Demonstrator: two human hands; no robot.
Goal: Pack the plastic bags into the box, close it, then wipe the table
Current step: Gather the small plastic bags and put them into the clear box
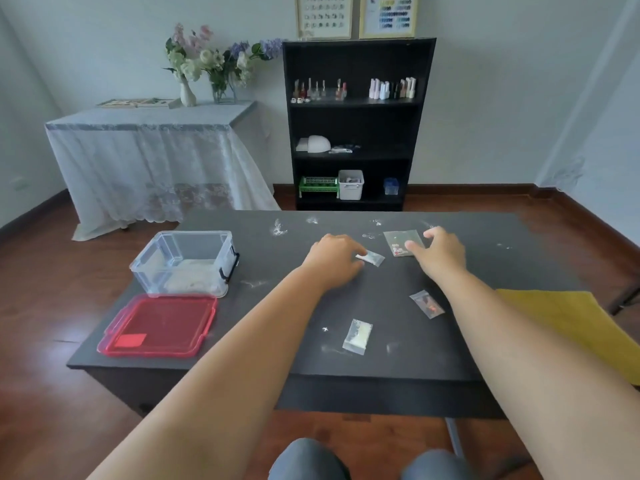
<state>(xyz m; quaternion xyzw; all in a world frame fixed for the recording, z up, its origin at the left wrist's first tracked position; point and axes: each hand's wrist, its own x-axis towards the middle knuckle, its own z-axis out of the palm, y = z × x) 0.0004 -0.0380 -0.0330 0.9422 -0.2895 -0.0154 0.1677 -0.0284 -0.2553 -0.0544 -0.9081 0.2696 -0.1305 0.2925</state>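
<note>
four small plastic zip bags (371, 258) lie scattered on the dark table (485, 271), light, floppy, slick, best pinched by an edge. left hand (334, 261) pinches the corner of the small bag; right hand (441, 252) rests on the square bag (398, 239), fingers spread loosely. clear box (187, 261) sits open at left, red lid (159, 325) beside it, yellow cloth (571, 323) at right.

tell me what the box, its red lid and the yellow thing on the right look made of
The box: clear, glossy rigid plastic by the look, since the contents show through its walls. The red lid: translucent red plastic, smooth and shiny, with a moulded rim. The yellow cloth: probably soft fabric, matte and flat, hanging limp past the table edge; its weave is too blurred to tell.
</note>
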